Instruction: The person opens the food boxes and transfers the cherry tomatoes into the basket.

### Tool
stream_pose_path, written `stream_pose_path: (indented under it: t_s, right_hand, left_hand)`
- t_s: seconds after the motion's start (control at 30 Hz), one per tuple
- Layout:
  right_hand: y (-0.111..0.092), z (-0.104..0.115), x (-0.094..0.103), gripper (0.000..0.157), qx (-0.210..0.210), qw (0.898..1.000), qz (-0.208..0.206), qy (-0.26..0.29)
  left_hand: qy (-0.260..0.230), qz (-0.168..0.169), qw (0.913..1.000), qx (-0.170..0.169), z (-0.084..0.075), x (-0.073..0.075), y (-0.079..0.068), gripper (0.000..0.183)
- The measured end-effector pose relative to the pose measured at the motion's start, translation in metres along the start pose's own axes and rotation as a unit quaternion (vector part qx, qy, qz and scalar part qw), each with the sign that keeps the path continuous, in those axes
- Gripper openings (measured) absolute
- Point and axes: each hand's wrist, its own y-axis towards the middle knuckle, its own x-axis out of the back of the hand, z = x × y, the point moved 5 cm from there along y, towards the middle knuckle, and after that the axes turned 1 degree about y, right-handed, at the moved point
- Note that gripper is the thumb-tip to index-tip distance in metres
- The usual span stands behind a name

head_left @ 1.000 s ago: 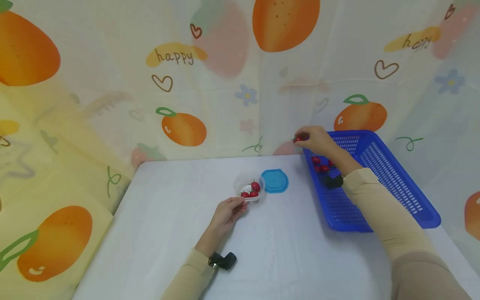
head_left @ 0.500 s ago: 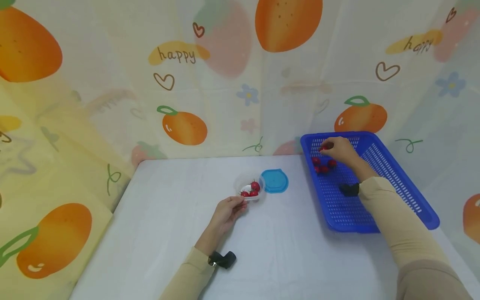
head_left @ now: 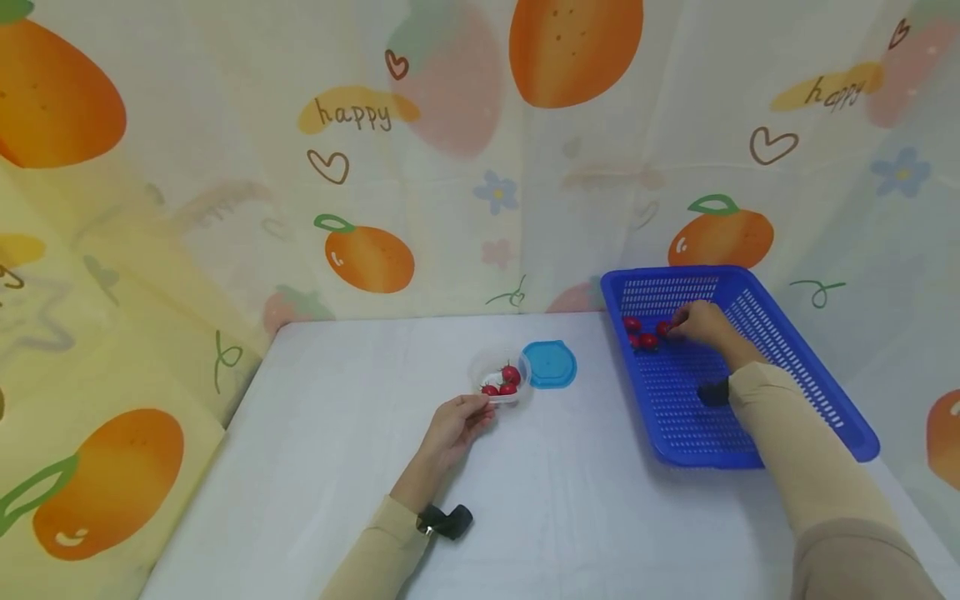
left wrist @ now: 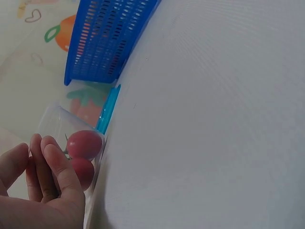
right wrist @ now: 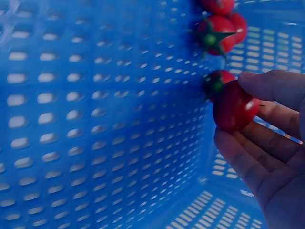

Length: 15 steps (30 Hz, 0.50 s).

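Note:
In the head view my left hand (head_left: 453, 425) pinches the near rim of a small clear plastic cup (head_left: 480, 363). Red cherry tomatoes (head_left: 511, 375) lie inside it, two of them showing through its wall in the left wrist view. Over at the right, my right hand (head_left: 705, 323) is down inside a blue perforated basket (head_left: 651, 446). Between thumb and fingertips it holds a cherry tomato (right wrist: 236, 107), seen in the right wrist view. Right behind that one is another tomato (right wrist: 218, 82) with a green calyx, and several more tomatoes (head_left: 647, 341) rest at the basket's left end.
A round light-blue lid (head_left: 550, 364) lies on the white tablecloth (head_left: 322, 467), just right of the cup. Behind the table hangs a fruit-print curtain (head_left: 450, 250). The basket's raised rim runs around the right hand.
My right hand, with the tomato, has moved from beyond the basket's far left corner down and rightward into the basket, beside the other tomatoes. The left hand and cup stay in place.

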Motion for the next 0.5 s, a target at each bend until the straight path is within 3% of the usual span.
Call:
stream_pose_path:
  t_s: [0.17, 0.5]
  right_hand:
    - [0.000, -0.013, -0.007, 0.024, -0.031, 0.999, 0.031, 0.007]
    - [-0.001, -0.018, -0.014, 0.028, -0.045, 0.998, 0.042, 0.005]
  left_hand:
    - [-0.001, 0.000, 1.0000, 0.000, 0.001, 0.000, 0.000, 0.032]
    - [-0.001, 0.001, 1.0000, -0.004, 0.000, -0.001, -0.001, 0.030]
